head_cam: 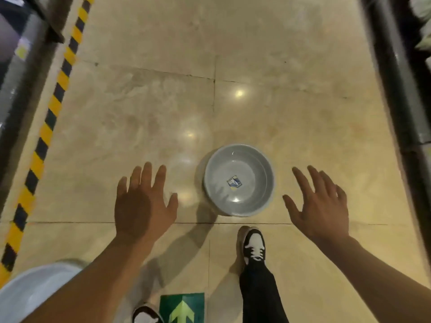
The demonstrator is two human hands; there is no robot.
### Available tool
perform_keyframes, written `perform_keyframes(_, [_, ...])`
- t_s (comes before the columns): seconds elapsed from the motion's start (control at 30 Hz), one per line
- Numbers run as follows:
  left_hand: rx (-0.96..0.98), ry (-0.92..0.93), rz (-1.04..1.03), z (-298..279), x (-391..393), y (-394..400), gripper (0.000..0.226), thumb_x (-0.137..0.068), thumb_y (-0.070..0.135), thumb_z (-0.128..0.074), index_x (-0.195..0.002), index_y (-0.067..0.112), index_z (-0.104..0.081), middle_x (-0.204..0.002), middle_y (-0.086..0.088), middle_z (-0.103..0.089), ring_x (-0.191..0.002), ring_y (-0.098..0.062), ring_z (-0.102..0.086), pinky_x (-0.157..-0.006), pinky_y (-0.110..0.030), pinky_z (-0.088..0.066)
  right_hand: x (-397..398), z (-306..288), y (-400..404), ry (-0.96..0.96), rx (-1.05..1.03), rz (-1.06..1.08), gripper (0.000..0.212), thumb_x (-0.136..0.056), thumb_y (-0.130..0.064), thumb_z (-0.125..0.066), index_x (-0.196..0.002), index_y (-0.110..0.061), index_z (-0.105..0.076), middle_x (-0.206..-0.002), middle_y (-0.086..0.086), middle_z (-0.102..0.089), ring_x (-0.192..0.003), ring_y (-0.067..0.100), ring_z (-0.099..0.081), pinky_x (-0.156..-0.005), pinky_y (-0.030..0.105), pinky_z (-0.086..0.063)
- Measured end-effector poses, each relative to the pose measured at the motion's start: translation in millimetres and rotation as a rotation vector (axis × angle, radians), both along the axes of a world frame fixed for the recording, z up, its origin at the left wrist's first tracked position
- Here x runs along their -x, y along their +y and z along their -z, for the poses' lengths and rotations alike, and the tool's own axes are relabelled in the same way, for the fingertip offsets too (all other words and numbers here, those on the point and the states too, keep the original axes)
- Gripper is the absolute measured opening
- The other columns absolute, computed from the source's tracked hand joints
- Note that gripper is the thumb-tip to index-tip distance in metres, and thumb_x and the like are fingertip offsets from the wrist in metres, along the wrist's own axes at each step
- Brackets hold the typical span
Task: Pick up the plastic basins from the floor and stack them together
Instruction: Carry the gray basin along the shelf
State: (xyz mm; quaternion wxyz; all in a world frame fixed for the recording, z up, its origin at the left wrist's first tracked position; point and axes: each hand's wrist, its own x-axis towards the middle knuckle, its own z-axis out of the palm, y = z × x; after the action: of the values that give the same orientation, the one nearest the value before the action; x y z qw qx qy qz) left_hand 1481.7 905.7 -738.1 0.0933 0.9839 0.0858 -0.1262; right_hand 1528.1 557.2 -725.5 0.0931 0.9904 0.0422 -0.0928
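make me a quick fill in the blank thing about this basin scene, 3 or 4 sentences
1. The grey basin sits on the floor between the two ____.
2. Both the left hand and the right hand are open and hold ____.
3. The sticker lies ____ the basin, on its bottom.
4. The green floor marking shows an ____.

Missing words: hands; nothing; inside; arrow
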Motion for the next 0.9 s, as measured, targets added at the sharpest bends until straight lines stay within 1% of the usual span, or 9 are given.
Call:
perform_keyframes(0.17, [-0.078,0.079,0.084,53.7,-49.2,-78.7,0.069,-0.088,0.053,-0.039,-0.148,0.018,-0.044,-0.151,-0.014,-0.045,-0.138,-0.033,-0.042,-0.11,-0.053,-0.031,-36.4,62.6,-63.1,0.104,-0.045,0.11,0.07,-0.092,-0.058,-0.04,-0.153,-0.031,-0.019,-0.157,0.01,-0.028,-0.142,0.035,-0.028,-0.108,0.053,-0.031])
perform_keyframes(0.3, [-0.095,0.113,0.065,106.3,-78.8,-122.4,0.07,-0.087,0.05,-0.045,-0.147,0.014,-0.046,-0.146,-0.021,-0.049,-0.131,-0.039,-0.048,-0.104,-0.057,-0.037,-67.4,123.6,-86.9,0.174,-0.093,0.066,0.069,-0.094,-0.057,-0.036,-0.154,-0.033,-0.013,-0.158,0.01,-0.025,-0.143,0.034,-0.026,-0.109,0.054,-0.03])
perform_keyframes(0.37, [-0.113,0.13,0.071,135.1,-90.3,-136.4,0.067,-0.088,0.045,-0.05,-0.147,0.012,-0.045,-0.145,-0.023,-0.049,-0.13,-0.041,-0.048,-0.103,-0.058,-0.038,-78.6,153.8,-95.8,0.199,-0.113,0.033,0.069,-0.094,-0.056,-0.036,-0.154,-0.032,-0.011,-0.158,0.011,-0.025,-0.143,0.036,-0.026,-0.109,0.054,-0.03])
perform_keyframes(0.43, [-0.134,0.146,0.084,163.9,-97.3,-144.0,0.069,-0.089,0.045,-0.053,-0.149,0.012,-0.042,-0.146,-0.023,-0.047,-0.13,-0.041,-0.047,-0.103,-0.059,-0.037,-85.0,182.6,-103.7,0.227,-0.132,0.02,0.07,-0.094,-0.055,-0.037,-0.155,-0.033,-0.009,-0.159,0.012,-0.023,-0.143,0.036,-0.025,-0.109,0.053,-0.03])
perform_keyframes(0.57, [-0.141,0.161,0.064,220.1,-109.7,-147.7,0.077,-0.086,0.055,-0.041,-0.152,0.014,-0.036,-0.147,-0.024,-0.045,-0.131,-0.043,-0.045,-0.103,-0.058,-0.035,-94.8,236.8,-118.0,0.279,-0.13,0.037,0.072,-0.095,-0.056,-0.034,-0.155,-0.034,-0.002,-0.16,0.014,-0.017,-0.144,0.037,-0.022,-0.11,0.053,-0.028])
perform_keyframes(0.63, [-0.131,0.189,0.015,248.9,-112.3,-149.2,0.077,-0.089,0.057,-0.044,-0.154,0.019,-0.029,-0.149,-0.024,-0.042,-0.133,-0.043,-0.042,-0.103,-0.058,-0.035,-100.5,263.5,-123.9,0.29,-0.143,0.063,0.074,-0.094,-0.057,-0.034,-0.154,-0.034,0.002,-0.161,0.014,-0.015,-0.144,0.037,-0.022,-0.11,0.053,-0.029])
perform_keyframes(0.77, [-0.055,0.243,-0.008,299.9,-112.0,-153.0,0.086,-0.086,0.05,-0.062,-0.155,0.02,-0.022,-0.149,-0.026,-0.04,-0.13,-0.046,-0.045,-0.096,-0.059,-0.041,-104.5,308.2,-129.9,0.307,-0.159,0.061,0.08,-0.094,-0.057,-0.038,-0.153,-0.035,0.011,-0.16,0.015,-0.017,-0.14,0.038,-0.028,-0.106,0.052,-0.033])
perform_keyframes(0.87, [0.031,0.271,0.004,324.9,-101.3,-156.0,0.088,-0.084,0.037,-0.069,-0.156,0.018,-0.022,-0.152,-0.026,-0.033,-0.115,-0.05,-0.053,-0.082,-0.057,-0.047,-100.0,331.5,-126.5,0.35,-0.212,0.065,0.083,-0.093,-0.049,-0.045,-0.153,-0.034,0.01,-0.153,0.011,-0.032,-0.127,0.038,-0.043,-0.097,0.049,-0.04])
perform_keyframes(0.9, [0.048,0.268,-0.007,330.5,-97.3,-155.9,0.087,-0.084,0.033,-0.069,-0.156,0.018,-0.022,-0.154,-0.025,-0.031,-0.115,-0.05,-0.053,-0.08,-0.057,-0.048,-98.1,336.0,-124.8,0.357,-0.247,0.077,0.083,-0.093,-0.044,-0.048,-0.153,-0.033,0.007,-0.149,0.009,-0.037,-0.121,0.036,-0.047,-0.094,0.048,-0.042])
